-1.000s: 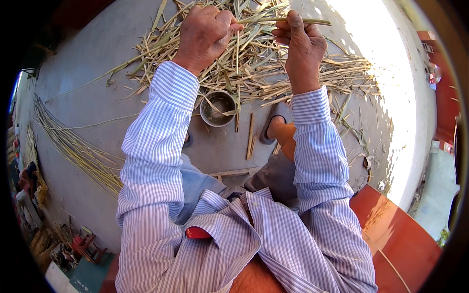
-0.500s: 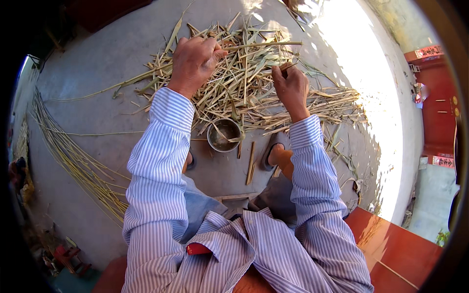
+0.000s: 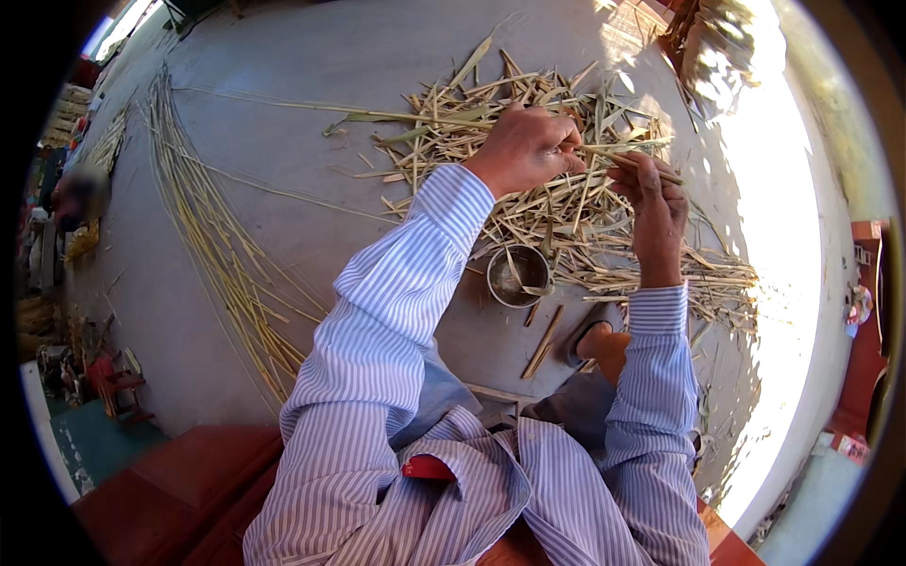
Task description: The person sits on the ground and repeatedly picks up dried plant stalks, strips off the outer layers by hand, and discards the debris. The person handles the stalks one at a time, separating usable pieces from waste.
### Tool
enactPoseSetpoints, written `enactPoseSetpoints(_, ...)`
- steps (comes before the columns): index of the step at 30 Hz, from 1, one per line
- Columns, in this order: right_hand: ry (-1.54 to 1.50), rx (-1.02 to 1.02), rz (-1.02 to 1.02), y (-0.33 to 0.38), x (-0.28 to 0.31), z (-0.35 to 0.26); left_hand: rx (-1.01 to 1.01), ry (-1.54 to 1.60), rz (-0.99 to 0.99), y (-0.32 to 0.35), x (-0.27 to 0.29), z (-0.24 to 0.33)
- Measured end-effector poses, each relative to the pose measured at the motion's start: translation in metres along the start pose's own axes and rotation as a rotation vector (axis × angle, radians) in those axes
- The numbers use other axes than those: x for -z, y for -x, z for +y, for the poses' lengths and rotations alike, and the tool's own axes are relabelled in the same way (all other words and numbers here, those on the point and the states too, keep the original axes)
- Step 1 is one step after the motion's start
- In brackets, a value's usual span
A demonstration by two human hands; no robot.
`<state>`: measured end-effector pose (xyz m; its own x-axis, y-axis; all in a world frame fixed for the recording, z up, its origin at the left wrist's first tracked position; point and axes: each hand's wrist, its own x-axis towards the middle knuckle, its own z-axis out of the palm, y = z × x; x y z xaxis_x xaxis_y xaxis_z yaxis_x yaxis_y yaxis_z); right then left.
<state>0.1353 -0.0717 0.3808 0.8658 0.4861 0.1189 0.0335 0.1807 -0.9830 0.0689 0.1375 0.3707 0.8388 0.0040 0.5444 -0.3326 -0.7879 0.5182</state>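
My left hand is closed round a long, thin green-yellow reed stalk. The stalk runs out over the floor to the left, and its other end sticks out past my knuckles to the right. Close by, my right hand is closed on a short brown stick-like piece, held against the stalk's end; whether it is a tool or a cane piece I cannot tell. Beneath both hands lies a loose heap of cut stalks and dry leaves. A round metal bowl with murky contents stands at the heap's near edge.
A bundle of long reed stalks lies across the floor at left. Two short cane pieces lie near my sandalled foot. Red furniture stands at lower left, and a small red stool is beyond it. Bright sunlight covers the right side.
The view has swung left, so the scene sits farther right. My hands have come closer together, and the right one now meets the stalk near its end.
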Motion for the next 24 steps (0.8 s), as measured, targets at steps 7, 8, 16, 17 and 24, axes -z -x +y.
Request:
enactPoseSetpoints(7, 0.009, 0.0, 0.022, 0.005, 0.001, -0.009, -0.008, 0.267, 0.064, -0.006, -0.005, 0.015)
enactPoseSetpoints(8, 0.042, -0.004, 0.028, 0.005, 0.002, -0.01, 0.01, 0.286, 0.068, -0.004, -0.008, 0.014)
enactPoseSetpoints(16, 0.154, 0.012, 0.008, 0.012, -0.003, -0.01, 0.426, 0.729, 0.014, -0.002, -0.018, 0.019)
enactPoseSetpoints(17, 0.124, -0.023, 0.014, 0.012, -0.003, -0.009, 0.494, 0.872, 0.112, -0.003, -0.02, 0.02)
enactPoseSetpoints(24, -0.018, -0.217, 0.012, 0.01, -0.005, 0.001, 0.148, -0.272, 0.197, -0.008, 0.005, -0.011)
